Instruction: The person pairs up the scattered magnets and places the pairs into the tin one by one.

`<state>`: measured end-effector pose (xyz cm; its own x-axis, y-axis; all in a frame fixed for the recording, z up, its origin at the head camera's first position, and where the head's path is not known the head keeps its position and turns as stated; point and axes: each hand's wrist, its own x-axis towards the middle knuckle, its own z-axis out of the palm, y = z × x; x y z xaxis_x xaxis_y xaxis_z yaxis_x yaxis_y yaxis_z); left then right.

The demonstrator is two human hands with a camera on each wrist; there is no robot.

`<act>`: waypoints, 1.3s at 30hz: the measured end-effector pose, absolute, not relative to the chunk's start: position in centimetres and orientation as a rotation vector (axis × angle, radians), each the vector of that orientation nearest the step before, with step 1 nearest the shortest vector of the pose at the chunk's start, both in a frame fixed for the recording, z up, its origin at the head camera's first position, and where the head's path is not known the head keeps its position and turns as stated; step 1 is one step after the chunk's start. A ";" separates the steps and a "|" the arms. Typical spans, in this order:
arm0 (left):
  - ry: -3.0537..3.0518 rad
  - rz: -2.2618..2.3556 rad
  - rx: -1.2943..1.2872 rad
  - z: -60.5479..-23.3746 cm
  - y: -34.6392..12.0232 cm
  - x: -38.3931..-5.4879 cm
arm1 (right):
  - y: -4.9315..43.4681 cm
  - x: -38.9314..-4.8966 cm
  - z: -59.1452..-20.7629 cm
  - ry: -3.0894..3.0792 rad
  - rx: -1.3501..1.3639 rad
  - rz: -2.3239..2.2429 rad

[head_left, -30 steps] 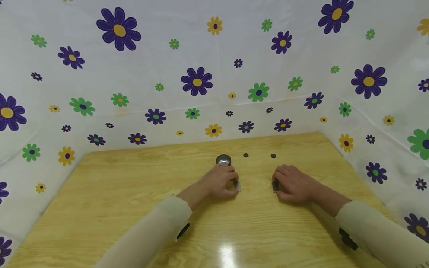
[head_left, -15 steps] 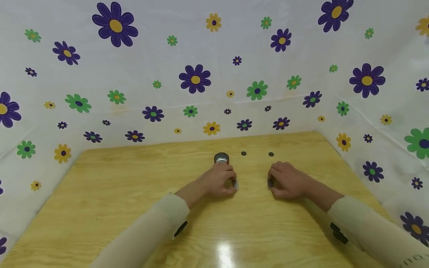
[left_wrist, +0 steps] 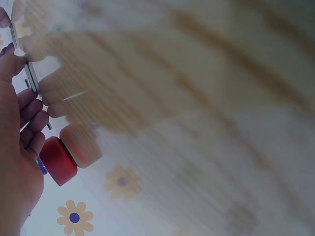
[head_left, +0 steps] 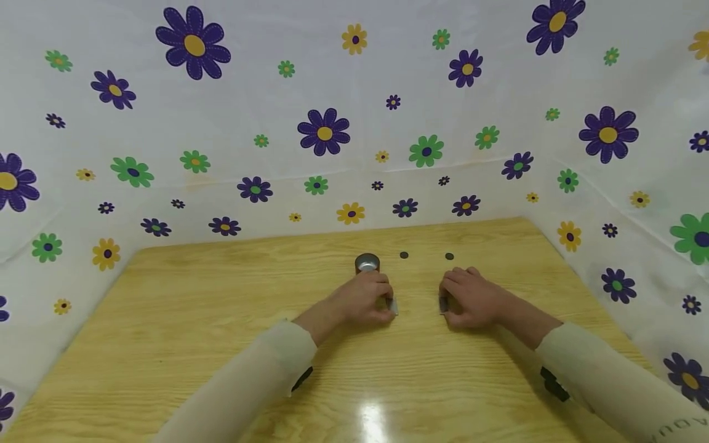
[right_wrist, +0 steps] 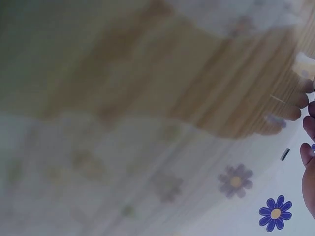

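In the head view my left hand point(head_left: 362, 299) pinches a small flat silvery piece point(head_left: 394, 306) upright at the table surface. Opposite it, my right hand point(head_left: 473, 299) pinches a similar thin piece point(head_left: 443, 304), darker on the visible side. A gap separates the two pieces. The left wrist view shows the left hand's piece point(left_wrist: 32, 77) edge-on between thumb and fingers. Just behind my left hand stands a round open container point(head_left: 367, 263), with a silvery inside and a red outside in the left wrist view. Only the edge of my right hand point(right_wrist: 308, 169) shows in the right wrist view.
Two small dark discs point(head_left: 404, 255) lie apart on the wooden table point(head_left: 221, 307), beyond the hands. White cloth point(head_left: 232, 104) printed with flowers rises along the back and both sides of the table.
My right hand has moved left with its piece, narrowing the gap between the two pieces. The left hand, container and discs hold their places, with a slight shift of the head view.
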<state>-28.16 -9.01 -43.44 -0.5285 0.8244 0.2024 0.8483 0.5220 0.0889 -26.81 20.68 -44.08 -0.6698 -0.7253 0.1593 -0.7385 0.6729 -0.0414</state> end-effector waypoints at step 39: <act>-2.639 -0.236 -1.345 -43.7 -7.7 -28.2 | 18.5 -27.7 -43.5 -2.716 1.298 0.189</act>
